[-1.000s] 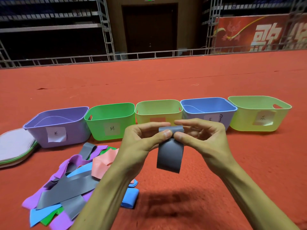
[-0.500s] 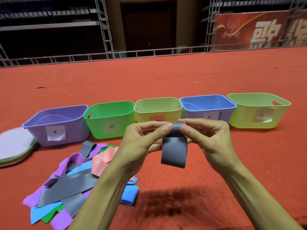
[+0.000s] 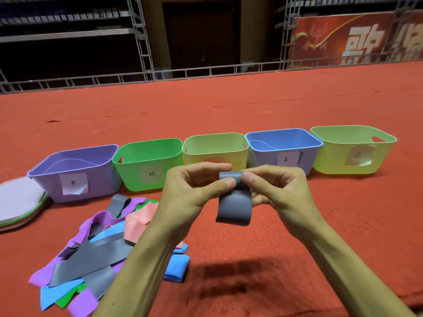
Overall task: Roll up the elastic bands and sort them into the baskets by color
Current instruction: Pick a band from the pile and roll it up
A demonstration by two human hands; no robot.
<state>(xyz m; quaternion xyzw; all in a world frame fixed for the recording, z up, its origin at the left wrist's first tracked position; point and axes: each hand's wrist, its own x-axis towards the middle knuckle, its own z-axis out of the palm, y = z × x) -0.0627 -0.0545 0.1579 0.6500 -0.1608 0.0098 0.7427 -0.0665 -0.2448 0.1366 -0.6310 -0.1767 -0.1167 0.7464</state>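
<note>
- Grey elastic band (image 3: 234, 208): centre of frame, held in the air; top end partly rolled, the rest hanging loose.
- Left hand (image 3: 190, 195), right hand (image 3: 283, 191): fingers (image 3: 219, 185) of both pinching the rolled top.
- Row of baskets (image 3: 215, 135): mid-frame, on the red carpet (image 3: 320, 225).
- Pile of loose bands (image 3: 91, 250): lower left.

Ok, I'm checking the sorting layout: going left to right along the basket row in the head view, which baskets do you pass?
purple basket → green basket → middle yellow-green basket → blue basket → far-right yellow-green basket
</note>
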